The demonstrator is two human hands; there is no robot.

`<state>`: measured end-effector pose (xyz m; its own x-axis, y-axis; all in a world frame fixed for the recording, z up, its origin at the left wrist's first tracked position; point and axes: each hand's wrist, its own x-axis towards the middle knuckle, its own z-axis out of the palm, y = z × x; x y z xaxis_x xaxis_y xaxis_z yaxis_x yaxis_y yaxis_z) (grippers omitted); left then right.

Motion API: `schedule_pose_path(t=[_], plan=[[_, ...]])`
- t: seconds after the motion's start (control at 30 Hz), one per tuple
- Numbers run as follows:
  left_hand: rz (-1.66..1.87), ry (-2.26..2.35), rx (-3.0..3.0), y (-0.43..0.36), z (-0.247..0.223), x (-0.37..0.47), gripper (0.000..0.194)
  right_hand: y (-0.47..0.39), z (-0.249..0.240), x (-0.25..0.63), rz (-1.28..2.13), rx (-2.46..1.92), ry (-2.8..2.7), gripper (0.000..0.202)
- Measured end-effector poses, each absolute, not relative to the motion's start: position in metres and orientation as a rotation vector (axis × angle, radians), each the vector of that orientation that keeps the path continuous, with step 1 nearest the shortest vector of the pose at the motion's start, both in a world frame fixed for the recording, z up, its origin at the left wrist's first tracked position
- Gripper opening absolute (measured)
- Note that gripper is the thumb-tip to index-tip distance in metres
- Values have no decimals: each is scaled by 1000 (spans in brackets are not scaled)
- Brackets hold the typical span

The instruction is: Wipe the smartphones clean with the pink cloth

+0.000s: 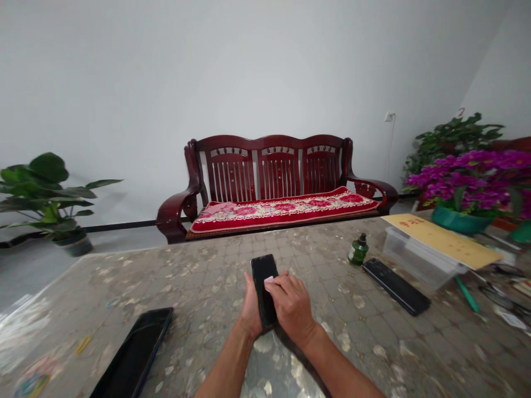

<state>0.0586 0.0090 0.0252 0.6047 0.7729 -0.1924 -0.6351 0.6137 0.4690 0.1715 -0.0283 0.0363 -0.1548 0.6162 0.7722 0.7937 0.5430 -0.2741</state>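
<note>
A black smartphone point(264, 268) is held upright over the table, its dark screen facing me. My left hand point(250, 309) grips it along the left side and from behind. Against the screen, my right hand point(291, 303) pinches a small whitish-pink piece point(269, 280), perhaps cloth or tissue; its exact kind cannot be made out. The right fingers are curled, and they cover part of the phone's right side.
On the patterned tablecloth point(199, 293), a tablet point(135, 354) lies left. To the right are a green bottle point(358, 250), a black phone-like slab point(396, 286), a clear plastic box point(415, 260) under a yellow envelope point(442, 237), and purple flowers point(473, 177). A wooden bench point(276, 160) stands beyond.
</note>
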Motion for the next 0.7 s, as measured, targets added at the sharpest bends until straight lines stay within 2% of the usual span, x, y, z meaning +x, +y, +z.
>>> schedule_pose_path(t=[0.2,0.47,0.6,0.7], plan=[[846,405,363,7,22,59,85,-33,41,174,-309,-1056,-1964,23],[851,556,227,0,31,67,75,-22,51,182,-379,-1151,-1799,20],[967,571,261,-1,32,69,61,-25,53,178,-320,-1064,-1882,19],[947,529,279,0,26,70,66,-21,56,182,-352,-1119,-1839,20]])
